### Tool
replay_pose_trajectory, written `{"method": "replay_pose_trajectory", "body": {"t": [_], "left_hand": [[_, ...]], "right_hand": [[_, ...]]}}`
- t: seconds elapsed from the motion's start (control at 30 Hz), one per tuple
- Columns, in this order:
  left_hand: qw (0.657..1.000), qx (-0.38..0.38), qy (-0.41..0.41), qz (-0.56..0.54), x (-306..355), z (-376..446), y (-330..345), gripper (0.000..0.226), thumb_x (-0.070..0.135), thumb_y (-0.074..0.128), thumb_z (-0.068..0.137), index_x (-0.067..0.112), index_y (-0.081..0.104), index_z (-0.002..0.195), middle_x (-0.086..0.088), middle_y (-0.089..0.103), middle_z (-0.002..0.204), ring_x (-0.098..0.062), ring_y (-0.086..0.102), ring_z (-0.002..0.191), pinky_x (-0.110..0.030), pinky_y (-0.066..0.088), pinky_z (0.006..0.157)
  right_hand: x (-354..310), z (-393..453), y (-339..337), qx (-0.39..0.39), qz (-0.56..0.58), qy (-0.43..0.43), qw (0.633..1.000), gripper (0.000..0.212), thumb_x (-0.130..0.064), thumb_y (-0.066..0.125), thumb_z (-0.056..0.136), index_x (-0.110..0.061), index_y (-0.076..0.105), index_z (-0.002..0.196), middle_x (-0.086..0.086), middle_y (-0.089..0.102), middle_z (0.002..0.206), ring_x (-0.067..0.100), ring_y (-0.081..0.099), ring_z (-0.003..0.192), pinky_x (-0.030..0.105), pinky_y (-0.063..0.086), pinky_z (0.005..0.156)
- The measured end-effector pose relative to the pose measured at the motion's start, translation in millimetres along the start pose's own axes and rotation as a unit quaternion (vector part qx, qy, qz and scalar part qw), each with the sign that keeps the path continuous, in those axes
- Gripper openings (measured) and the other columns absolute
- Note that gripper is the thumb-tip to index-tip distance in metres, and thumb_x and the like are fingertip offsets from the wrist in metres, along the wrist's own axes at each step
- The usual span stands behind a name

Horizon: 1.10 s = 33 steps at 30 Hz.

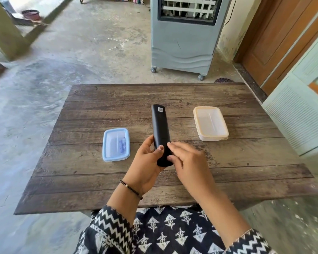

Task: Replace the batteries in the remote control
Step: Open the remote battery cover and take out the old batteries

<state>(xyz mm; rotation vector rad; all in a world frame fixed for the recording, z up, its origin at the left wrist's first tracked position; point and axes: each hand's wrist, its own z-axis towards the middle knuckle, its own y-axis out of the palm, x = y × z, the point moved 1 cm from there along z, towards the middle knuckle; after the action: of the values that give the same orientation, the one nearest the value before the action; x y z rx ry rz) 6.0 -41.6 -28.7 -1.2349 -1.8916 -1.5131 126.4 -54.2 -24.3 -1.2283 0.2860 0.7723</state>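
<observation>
A long black remote control is held above the wooden table, back side up, with a small white label near its far end. My left hand grips its near end from the left, thumb pressed on the back. My right hand touches the same end from the right with its fingertips. A blue-lidded clear box lies to the left with small bluish items inside, possibly batteries. A closed cream-lidded box sits to the right.
A grey air cooler on wheels stands on the concrete floor beyond the table. A wooden door and a pale green louvred panel are at the right. My patterned clothing fills the bottom edge.
</observation>
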Motion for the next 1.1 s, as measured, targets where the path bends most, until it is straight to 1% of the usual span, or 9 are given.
{"method": "replay_pose_trajectory", "body": {"t": [0.17, 0.3, 0.4, 0.57, 0.67, 0.77, 0.93, 1.07, 1.1], "left_hand": [[1.000, 0.009, -0.003, 0.009, -3, 0, 2, 0.034, 0.000, 0.036, 0.095, 0.011, 0.048, 0.125, -0.011, 0.063, 0.097, -0.016, 0.062, 0.076, -0.027, 0.057, 0.068], [0.999, 0.018, -0.003, 0.032, -6, 0, 3, 0.036, 0.000, 0.035, 0.096, 0.012, 0.048, 0.127, -0.010, 0.063, 0.097, -0.017, 0.061, 0.083, -0.030, 0.054, 0.074], [0.999, 0.026, -0.001, 0.039, -8, -1, 4, 0.034, 0.000, 0.035, 0.096, 0.013, 0.050, 0.124, -0.010, 0.064, 0.096, -0.017, 0.062, 0.083, -0.028, 0.055, 0.072], [0.999, 0.032, 0.001, 0.036, -6, -4, 6, 0.029, 0.001, 0.035, 0.096, 0.013, 0.051, 0.118, -0.011, 0.064, 0.097, -0.018, 0.062, 0.086, -0.031, 0.054, 0.077], [0.999, 0.029, 0.006, 0.044, -3, -3, 9, 0.029, 0.001, 0.035, 0.096, 0.013, 0.051, 0.118, -0.010, 0.063, 0.096, -0.018, 0.061, 0.085, -0.034, 0.053, 0.078], [0.999, 0.024, 0.008, 0.043, 0, -4, 9, 0.030, 0.002, 0.035, 0.096, 0.010, 0.049, 0.121, -0.011, 0.063, 0.097, -0.017, 0.063, 0.085, -0.028, 0.056, 0.072], [0.999, 0.021, 0.011, 0.032, 2, -6, 11, 0.030, 0.002, 0.036, 0.096, 0.009, 0.049, 0.122, -0.011, 0.063, 0.095, -0.017, 0.063, 0.084, -0.026, 0.057, 0.069], [0.999, 0.023, 0.004, 0.023, 3, -6, 12, 0.030, 0.002, 0.036, 0.096, 0.007, 0.049, 0.122, -0.011, 0.063, 0.094, -0.018, 0.064, 0.083, -0.028, 0.058, 0.068], [1.000, 0.023, 0.002, 0.019, 2, -6, 12, 0.030, 0.002, 0.036, 0.096, 0.006, 0.049, 0.122, -0.012, 0.063, 0.094, -0.019, 0.064, 0.083, -0.028, 0.058, 0.068]], "right_hand": [[3, -3, -1, -0.028, -0.118, -0.091, 0.988, 0.034, -0.002, 0.074, 0.073, 0.002, 0.066, 0.107, 0.019, 0.070, 0.103, 0.031, 0.067, 0.094, 0.038, 0.059, 0.075], [7, -5, 0, -0.061, -0.187, -0.132, 0.972, 0.032, -0.002, 0.073, 0.075, 0.000, 0.067, 0.106, 0.018, 0.070, 0.103, 0.030, 0.068, 0.091, 0.037, 0.060, 0.067], [8, -6, -1, -0.060, -0.198, -0.157, 0.966, 0.029, -0.002, 0.072, 0.075, 0.001, 0.067, 0.104, 0.018, 0.070, 0.102, 0.028, 0.068, 0.090, 0.035, 0.060, 0.065], [6, -6, -1, -0.066, -0.215, -0.176, 0.959, 0.028, 0.001, 0.068, 0.077, 0.005, 0.065, 0.104, 0.021, 0.069, 0.101, 0.030, 0.069, 0.089, 0.036, 0.060, 0.061], [2, -6, -1, -0.057, -0.216, -0.165, 0.961, 0.032, 0.003, 0.069, 0.074, 0.007, 0.064, 0.105, 0.025, 0.068, 0.102, 0.032, 0.069, 0.089, 0.037, 0.060, 0.064], [-3, -7, -2, -0.048, -0.226, -0.160, 0.960, 0.035, 0.005, 0.072, 0.071, 0.008, 0.064, 0.105, 0.026, 0.068, 0.102, 0.031, 0.069, 0.090, 0.036, 0.060, 0.070], [-4, -9, -3, -0.036, -0.236, -0.174, 0.955, 0.032, 0.003, 0.069, 0.074, 0.008, 0.064, 0.106, 0.025, 0.068, 0.102, 0.030, 0.069, 0.090, 0.034, 0.058, 0.075], [-4, -10, -4, -0.028, -0.240, -0.179, 0.954, 0.027, -0.001, 0.053, 0.082, 0.007, 0.064, 0.106, 0.025, 0.069, 0.102, 0.029, 0.070, 0.089, 0.032, 0.058, 0.076], [-4, -10, -4, -0.030, -0.237, -0.179, 0.954, 0.027, 0.000, 0.056, 0.082, 0.007, 0.063, 0.106, 0.025, 0.068, 0.103, 0.029, 0.070, 0.089, 0.032, 0.058, 0.076]]}}
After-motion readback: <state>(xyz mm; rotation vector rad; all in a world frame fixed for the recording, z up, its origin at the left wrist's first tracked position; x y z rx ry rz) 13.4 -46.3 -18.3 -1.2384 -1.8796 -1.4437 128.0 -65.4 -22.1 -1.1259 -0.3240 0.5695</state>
